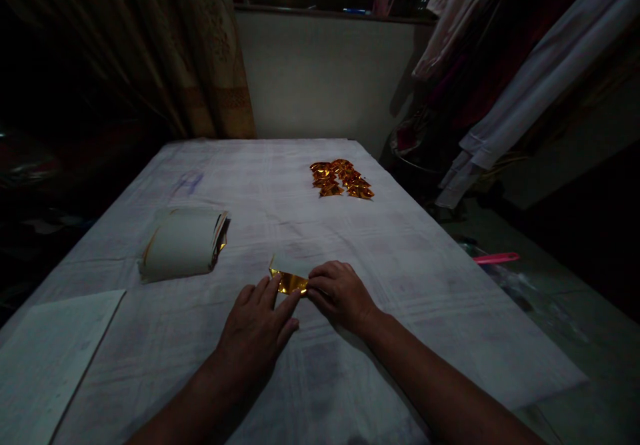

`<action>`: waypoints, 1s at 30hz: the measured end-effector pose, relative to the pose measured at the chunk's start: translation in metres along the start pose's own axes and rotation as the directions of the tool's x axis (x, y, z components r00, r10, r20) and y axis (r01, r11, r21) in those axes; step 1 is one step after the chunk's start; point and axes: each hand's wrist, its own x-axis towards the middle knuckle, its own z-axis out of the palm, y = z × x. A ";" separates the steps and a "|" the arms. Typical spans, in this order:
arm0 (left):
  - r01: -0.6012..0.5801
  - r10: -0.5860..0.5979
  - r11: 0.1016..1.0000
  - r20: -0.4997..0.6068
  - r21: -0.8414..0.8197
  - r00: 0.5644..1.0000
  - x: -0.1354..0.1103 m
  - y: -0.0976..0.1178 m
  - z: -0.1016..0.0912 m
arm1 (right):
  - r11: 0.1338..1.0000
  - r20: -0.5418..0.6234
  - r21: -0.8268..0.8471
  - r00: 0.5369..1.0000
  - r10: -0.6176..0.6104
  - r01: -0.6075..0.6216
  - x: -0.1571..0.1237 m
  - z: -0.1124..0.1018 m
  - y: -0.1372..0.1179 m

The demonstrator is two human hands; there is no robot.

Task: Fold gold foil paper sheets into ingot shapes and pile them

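Note:
A small sheet of gold foil paper (291,282) lies on the cloth-covered table in front of me, partly folded so that its pale back shows along the far side. My left hand (260,318) rests flat with fingers spread, its fingertips pressing the near left part of the foil. At the sheet's right end, my right hand (343,292) pinches the edge between thumb and fingers. Farther off to the right sit several folded gold foil pieces (330,180) in two rows. A folded stack of pale-backed foil sheets (183,245) lies to the left.
White sheets of paper (55,358) lie at the table's near left. The table (400,258) has a pale plaid cover. Clothes (530,78) hang at the right, and a curtain (210,52) at the back left. A pink handle (496,258) shows beyond the right edge.

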 end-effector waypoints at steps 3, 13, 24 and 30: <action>0.001 -0.001 1.000 0.001 0.001 1.000 -0.001 -0.002 0.003 | 0.999 0.007 0.003 0.999 0.038 -0.038 0.001 -0.001 0.001; 0.009 -0.009 1.000 -0.061 -0.004 0.998 -0.004 0.000 0.011 | 0.988 0.103 -0.024 0.983 0.153 -0.151 0.014 -0.010 -0.006; -0.009 0.009 1.000 -0.054 0.010 0.999 -0.005 -0.001 0.010 | 0.981 0.063 -0.019 0.979 0.191 -0.191 0.019 -0.002 -0.004; -0.007 0.006 1.000 -0.062 -0.018 0.998 -0.003 0.000 0.007 | 0.980 0.066 -0.044 0.978 0.198 -0.195 0.022 -0.002 -0.006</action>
